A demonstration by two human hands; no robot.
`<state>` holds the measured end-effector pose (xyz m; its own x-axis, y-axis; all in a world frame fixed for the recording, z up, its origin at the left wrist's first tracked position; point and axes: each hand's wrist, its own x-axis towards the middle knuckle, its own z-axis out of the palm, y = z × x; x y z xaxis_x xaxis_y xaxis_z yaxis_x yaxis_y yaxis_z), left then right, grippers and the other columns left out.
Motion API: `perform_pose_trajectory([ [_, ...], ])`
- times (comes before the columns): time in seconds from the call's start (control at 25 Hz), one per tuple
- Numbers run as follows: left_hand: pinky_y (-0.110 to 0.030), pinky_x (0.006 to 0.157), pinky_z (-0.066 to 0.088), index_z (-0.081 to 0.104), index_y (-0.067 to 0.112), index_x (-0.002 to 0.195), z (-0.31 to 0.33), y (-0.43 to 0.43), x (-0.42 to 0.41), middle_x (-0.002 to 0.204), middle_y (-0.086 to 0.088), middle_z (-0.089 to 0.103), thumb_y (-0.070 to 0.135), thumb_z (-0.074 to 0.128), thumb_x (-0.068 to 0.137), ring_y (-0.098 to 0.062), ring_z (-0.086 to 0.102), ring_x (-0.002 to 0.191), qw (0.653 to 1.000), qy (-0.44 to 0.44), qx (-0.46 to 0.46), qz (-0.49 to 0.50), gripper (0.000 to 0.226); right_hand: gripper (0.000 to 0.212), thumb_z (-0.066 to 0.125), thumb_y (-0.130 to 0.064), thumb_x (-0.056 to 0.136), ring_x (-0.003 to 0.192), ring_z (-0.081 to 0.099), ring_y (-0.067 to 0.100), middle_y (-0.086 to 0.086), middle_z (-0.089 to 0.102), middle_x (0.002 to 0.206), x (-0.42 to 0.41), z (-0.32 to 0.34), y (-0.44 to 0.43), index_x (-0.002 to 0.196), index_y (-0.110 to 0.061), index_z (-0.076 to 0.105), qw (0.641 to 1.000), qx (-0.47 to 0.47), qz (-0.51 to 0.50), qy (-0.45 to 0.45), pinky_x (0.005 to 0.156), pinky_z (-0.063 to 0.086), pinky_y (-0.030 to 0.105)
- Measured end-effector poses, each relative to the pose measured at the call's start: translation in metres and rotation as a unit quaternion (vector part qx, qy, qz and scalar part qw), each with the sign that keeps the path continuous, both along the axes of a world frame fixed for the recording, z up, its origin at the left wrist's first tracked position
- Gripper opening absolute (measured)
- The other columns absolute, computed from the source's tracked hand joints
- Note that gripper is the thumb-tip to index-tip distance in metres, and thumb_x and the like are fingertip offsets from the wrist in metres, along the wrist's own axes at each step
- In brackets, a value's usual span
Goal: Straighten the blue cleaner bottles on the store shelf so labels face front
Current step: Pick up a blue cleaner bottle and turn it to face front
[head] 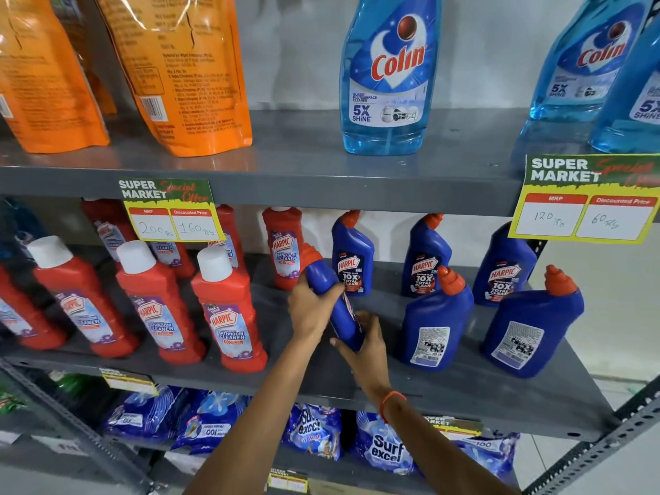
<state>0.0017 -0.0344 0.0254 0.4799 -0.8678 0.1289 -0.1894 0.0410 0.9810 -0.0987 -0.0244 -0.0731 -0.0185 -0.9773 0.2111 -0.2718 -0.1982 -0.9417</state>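
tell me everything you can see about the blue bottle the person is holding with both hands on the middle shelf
The held blue bottle looks like glossy dark blue plastic with an angled orange-red cap at its top. It is tilted, cap up and to the left, turned edge-on, so only a sliver of its label shows. The left hand wraps its upper body below the neck; the right hand cups its lower end. It sits at the front of the grey shelf, between the red cleaners and two back-facing blue bottles. Whether its base touches the shelf is hidden.

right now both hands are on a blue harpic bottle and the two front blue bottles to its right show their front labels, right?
Not quite. In the head view the two front blue plastic bottles show their back labels. Both the left hand and right hand do hold the blue Harpic bottle.
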Motion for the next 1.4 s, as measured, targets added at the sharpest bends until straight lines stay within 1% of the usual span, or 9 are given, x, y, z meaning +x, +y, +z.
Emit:
perform_pose_trajectory([
  [0.12,-0.035,0.079,0.055,0.062,0.008,0.100,-0.001,-0.004,0.010,0.097,-0.013,0.071,0.011,0.076,0.071,-0.022,0.068,0.083,0.997,-0.019,-0.023,-0.071,0.032,0.093,0.084,-0.027,0.062,0.126,0.044,0.021,0.010,0.043,0.136,-0.001,-0.002,0.000,0.136,-0.011,0.032,0.998,0.041,0.035,0.014,0.107,0.041,0.039],
  [0.24,-0.036,0.081,0.057,0.062,0.009,0.105,0.000,-0.006,0.020,0.100,-0.012,0.071,0.009,0.077,0.071,-0.022,0.069,0.089,0.985,-0.009,-0.038,-0.170,0.037,0.107,0.087,-0.039,0.052,0.124,0.049,0.016,0.005,0.047,0.136,-0.009,0.002,-0.012,0.139,-0.016,0.028,0.994,0.071,0.079,0.007,0.106,0.044,0.040],
  [0.4,-0.033,0.088,0.056,0.056,0.006,0.119,0.000,-0.009,0.032,0.109,-0.013,0.069,0.000,0.073,0.073,-0.021,0.067,0.100,0.963,0.025,-0.022,-0.269,0.049,0.081,0.083,-0.016,0.063,0.117,0.057,0.017,0.004,0.057,0.127,-0.016,-0.007,-0.025,0.130,-0.021,0.037,0.990,0.102,0.091,-0.042,0.102,0.047,0.048],
  [0.64,-0.019,0.080,0.055,0.052,0.004,0.124,-0.002,-0.020,0.044,0.095,0.011,0.073,-0.008,0.069,0.073,-0.006,0.067,0.094,0.951,0.031,0.014,-0.308,0.055,0.075,0.082,-0.007,0.064,0.114,0.058,0.020,0.009,0.057,0.125,-0.011,-0.008,-0.025,0.126,-0.017,0.041,0.994,0.084,0.011,-0.063,0.100,0.049,0.046],
  [0.88,-0.020,0.085,0.055,0.046,0.006,0.129,-0.004,-0.024,0.051,0.110,0.001,0.065,-0.006,0.066,0.077,-0.005,0.064,0.100,0.948,0.047,0.028,-0.312,0.057,0.075,0.084,-0.012,0.061,0.112,0.055,0.028,0.013,0.057,0.121,0.003,-0.016,-0.025,0.124,-0.015,0.043,0.996,0.042,-0.068,-0.031,0.096,0.049,0.048],
  [1.04,-0.019,0.089,0.052,0.042,0.008,0.132,-0.011,-0.014,0.047,0.125,-0.010,0.059,-0.002,0.065,0.080,-0.023,0.054,0.121,0.952,0.069,0.026,-0.298,0.058,0.071,0.081,-0.012,0.062,0.108,0.055,0.033,0.015,0.058,0.118,0.009,-0.019,-0.024,0.121,-0.012,0.043,0.995,0.020,-0.096,0.006,0.092,0.048,0.055],
  [1.12,-0.023,0.100,0.043,0.028,0.013,0.140,-0.012,-0.005,0.040,0.140,-0.007,0.045,0.007,0.071,0.077,-0.022,0.039,0.134,0.961,0.008,0.034,-0.274,0.077,0.073,0.081,-0.011,0.061,0.108,0.054,0.036,0.018,0.057,0.118,0.012,-0.016,-0.020,0.123,-0.008,0.043,0.994,0.008,-0.105,0.007,0.093,0.047,0.055],
  [1.24,-0.029,0.113,0.016,0.001,0.012,0.146,-0.010,0.013,0.021,0.157,-0.007,0.008,0.029,0.075,0.074,-0.012,0.005,0.142,0.961,-0.203,-0.009,-0.189,0.105,0.080,0.082,-0.010,0.062,0.115,0.047,0.038,0.023,0.053,0.123,0.015,-0.003,-0.004,0.129,0.001,0.040,0.990,0.007,-0.138,0.013,0.100,0.041,0.049],
  [1.4,-0.034,0.116,0.014,0.002,0.011,0.146,-0.004,0.033,-0.019,0.157,-0.013,0.006,0.043,0.063,0.078,-0.022,0.005,0.145,0.911,-0.355,-0.144,-0.151,0.097,0.045,0.068,-0.005,0.079,0.110,0.055,0.026,0.014,0.055,0.118,-0.002,0.007,0.039,0.119,-0.014,0.048,0.985,-0.044,-0.154,-0.065,0.097,0.048,0.046],
])
